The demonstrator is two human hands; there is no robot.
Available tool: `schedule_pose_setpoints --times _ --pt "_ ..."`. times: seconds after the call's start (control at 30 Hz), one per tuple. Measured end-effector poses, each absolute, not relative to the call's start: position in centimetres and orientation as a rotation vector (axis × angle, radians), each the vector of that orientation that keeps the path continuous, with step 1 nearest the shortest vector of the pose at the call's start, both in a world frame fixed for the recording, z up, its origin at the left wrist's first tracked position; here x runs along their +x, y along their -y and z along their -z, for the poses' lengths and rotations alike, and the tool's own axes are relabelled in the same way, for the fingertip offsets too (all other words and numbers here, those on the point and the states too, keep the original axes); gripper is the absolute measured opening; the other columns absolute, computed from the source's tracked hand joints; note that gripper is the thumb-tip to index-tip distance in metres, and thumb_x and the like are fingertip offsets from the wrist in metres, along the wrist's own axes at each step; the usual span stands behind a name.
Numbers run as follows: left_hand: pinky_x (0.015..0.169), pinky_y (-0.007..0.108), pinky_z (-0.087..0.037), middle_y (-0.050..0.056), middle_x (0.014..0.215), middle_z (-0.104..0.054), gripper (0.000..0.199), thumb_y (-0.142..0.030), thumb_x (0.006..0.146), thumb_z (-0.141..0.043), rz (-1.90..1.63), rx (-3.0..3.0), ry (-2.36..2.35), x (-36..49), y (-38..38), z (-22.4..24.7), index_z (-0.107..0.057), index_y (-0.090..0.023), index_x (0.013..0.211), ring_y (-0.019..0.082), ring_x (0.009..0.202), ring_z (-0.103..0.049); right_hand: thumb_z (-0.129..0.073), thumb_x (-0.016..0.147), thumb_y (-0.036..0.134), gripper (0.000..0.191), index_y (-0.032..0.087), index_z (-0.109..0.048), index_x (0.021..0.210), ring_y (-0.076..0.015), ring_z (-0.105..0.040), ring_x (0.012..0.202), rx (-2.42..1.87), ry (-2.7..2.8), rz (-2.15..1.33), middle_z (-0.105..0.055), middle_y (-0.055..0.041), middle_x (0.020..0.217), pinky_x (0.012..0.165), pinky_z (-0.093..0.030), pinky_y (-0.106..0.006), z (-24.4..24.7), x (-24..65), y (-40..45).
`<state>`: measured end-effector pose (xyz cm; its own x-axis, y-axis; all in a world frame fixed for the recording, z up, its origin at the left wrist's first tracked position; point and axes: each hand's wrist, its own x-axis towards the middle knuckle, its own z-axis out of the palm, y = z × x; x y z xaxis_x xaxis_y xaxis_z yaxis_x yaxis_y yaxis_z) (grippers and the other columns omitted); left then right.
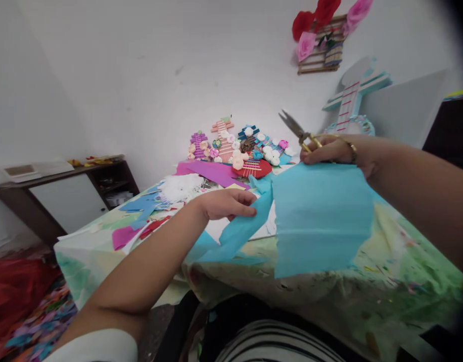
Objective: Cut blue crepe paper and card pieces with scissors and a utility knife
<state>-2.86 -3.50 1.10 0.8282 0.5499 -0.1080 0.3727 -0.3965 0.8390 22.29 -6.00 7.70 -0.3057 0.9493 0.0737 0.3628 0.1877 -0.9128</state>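
My left hand (231, 203) pinches a crumpled strip of blue crepe paper (248, 221) between thumb and fingers, low over the table. Raised on the right, my right hand (327, 149) is closed around gold-handled scissors (299, 131), their blades pointing up and to the left. From the same hand hangs a wide blue crepe paper sheet (321, 216), its left edge a little ragged. This sheet covers part of the table behind it. The strip and the sheet come close at the strip's upper end; whether they are joined I cannot tell.
The covered table (84, 246) bears white scraps (182, 187), magenta paper (212, 172) and several small flower-trimmed stick crafts (225, 141) at the back. A low cabinet (69, 201) stands left. A large guitar-shaped craft (348, 105) leans against the wall at right.
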Motion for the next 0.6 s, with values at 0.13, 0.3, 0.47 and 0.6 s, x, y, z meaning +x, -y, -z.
schedule_pose_setpoints --times 0.13,0.3,0.47,0.6 --pt "0.051 0.018 -0.035 -0.004 0.062 -0.044 0.019 -0.035 0.070 -0.052 -0.151 2.311 -0.953 -4.5 0.4 -2.8 -0.049 -0.016 0.070 0.007 0.055 -0.042 -0.056 0.062 0.024 0.011 0.017 -0.049 0.067 -0.0081 -0.049 0.048 -1.539 1.816 -1.130 -0.056 0.0015 0.059 0.047 -0.039 -0.021 -3.8 22.6 3.3" --pt "0.053 0.019 -0.035 -0.003 0.063 -0.050 0.015 -0.031 0.064 -0.054 0.085 2.416 -1.174 -5.2 -3.7 -3.0 -0.055 -0.017 0.070 0.009 0.057 -0.044 -0.058 0.056 0.024 0.010 0.017 -0.054 0.062 -0.0104 -0.048 0.049 -1.793 2.008 -0.886 -0.054 0.0007 0.055 0.042 -0.033 -0.021 0.4 21.6 -1.6" --pt "0.056 0.021 -0.037 -0.001 0.070 -0.058 0.020 -0.031 0.062 -0.053 0.261 2.497 -1.350 -4.5 -6.5 -1.0 -0.060 -0.019 0.077 0.013 0.062 -0.050 -0.058 0.056 0.023 0.016 0.017 -0.056 0.070 -0.0100 -0.046 0.052 -1.909 2.140 -0.605 -0.051 0.0006 0.059 0.041 -0.031 -0.019 2.7 19.9 -5.6" --pt "0.065 0.023 -0.039 0.003 0.084 -0.061 0.023 -0.028 0.065 -0.049 0.306 2.589 -1.454 -4.5 -8.0 0.6 -0.060 -0.020 0.084 0.016 0.073 -0.053 -0.057 0.059 0.024 0.016 0.018 -0.055 0.073 -0.0112 -0.048 0.056 -1.933 2.186 -0.475 -0.054 -0.0016 0.065 0.043 -0.033 -0.020 3.8 19.2 -7.2"
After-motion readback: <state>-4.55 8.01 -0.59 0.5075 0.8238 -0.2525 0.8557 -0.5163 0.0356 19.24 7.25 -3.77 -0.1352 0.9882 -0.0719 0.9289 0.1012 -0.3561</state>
